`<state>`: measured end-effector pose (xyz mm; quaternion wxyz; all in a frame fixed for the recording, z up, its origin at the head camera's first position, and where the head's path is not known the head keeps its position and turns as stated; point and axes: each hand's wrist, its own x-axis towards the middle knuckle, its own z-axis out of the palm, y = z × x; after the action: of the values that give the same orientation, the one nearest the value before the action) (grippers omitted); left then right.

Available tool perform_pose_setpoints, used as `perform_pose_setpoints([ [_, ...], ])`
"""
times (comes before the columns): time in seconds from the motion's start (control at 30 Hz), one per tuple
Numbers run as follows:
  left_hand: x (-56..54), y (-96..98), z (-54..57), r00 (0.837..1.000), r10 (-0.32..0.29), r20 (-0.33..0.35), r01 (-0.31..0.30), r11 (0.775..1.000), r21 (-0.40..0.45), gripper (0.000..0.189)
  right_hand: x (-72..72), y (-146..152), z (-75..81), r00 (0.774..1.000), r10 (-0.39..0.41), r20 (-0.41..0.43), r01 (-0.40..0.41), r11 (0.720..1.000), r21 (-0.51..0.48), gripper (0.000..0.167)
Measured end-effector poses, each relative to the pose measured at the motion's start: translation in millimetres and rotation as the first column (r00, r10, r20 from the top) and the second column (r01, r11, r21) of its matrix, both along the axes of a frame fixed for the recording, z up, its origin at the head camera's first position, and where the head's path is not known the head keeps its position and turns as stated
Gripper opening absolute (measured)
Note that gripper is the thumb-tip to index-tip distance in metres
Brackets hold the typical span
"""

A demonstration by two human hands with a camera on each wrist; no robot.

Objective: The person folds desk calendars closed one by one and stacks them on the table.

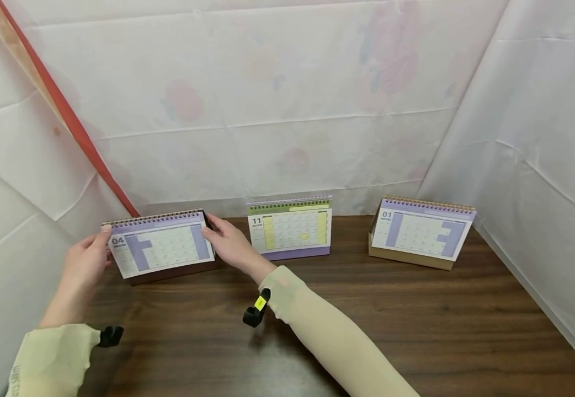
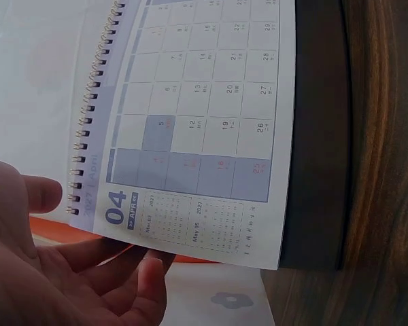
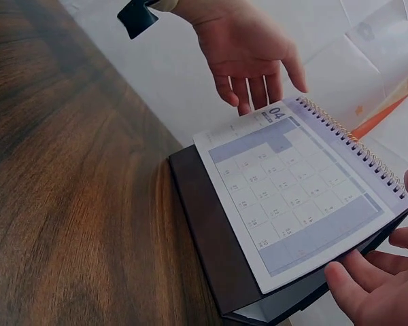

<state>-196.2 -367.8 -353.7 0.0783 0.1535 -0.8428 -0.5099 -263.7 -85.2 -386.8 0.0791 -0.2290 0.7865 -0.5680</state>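
Observation:
A desk calendar (image 1: 168,245) with a purple April page marked 04, a spiral top and a dark brown base stands upright on the table at the left. Beside its left edge is my left hand (image 1: 83,262), thumb near the upper corner. My right hand (image 1: 233,245) is at the opposite edge, thumb by the front and forefinger by the top corner. Seen from the left wrist, the left hand's fingers (image 2: 149,288) are loosely bent by the page's edge. In the right wrist view, relaxed right fingers (image 3: 347,278) touch the calendar's open side.
A green and yellow calendar (image 1: 292,229) marked 11 stands in the middle, close to my right hand. Another purple calendar (image 1: 421,229), marked 01 on a tan base, stands at the right. White cloth (image 1: 287,110) encloses the wooden table (image 1: 441,320) at the back and sides.

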Motion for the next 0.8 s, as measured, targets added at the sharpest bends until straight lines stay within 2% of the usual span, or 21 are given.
perform_pose_setpoints([
  [0.33, -2.6, -1.4, 0.0, 0.999, 0.005, 0.042, -0.002, 0.998, -0.069, 0.084, -0.8, -2.8, -1.1, 1.0, -0.021, -0.012, 0.021, 1.0, -0.001, 0.056],
  [0.67, -4.8, 0.5, 0.6, 0.998, 0.033, 0.054, -0.03, 0.997, -0.065, 0.085, 0.9, -3.0, 1.0, 0.998, -0.037, -0.053, 0.037, 0.999, -0.001, 0.053],
  [0.8, -5.5, 0.5, 1.0, 0.997, 0.061, 0.044, -0.06, 0.998, -0.03, 0.085, 1.6, -2.6, 4.0, 0.996, -0.048, -0.074, 0.046, 0.999, -0.024, 0.052],
])
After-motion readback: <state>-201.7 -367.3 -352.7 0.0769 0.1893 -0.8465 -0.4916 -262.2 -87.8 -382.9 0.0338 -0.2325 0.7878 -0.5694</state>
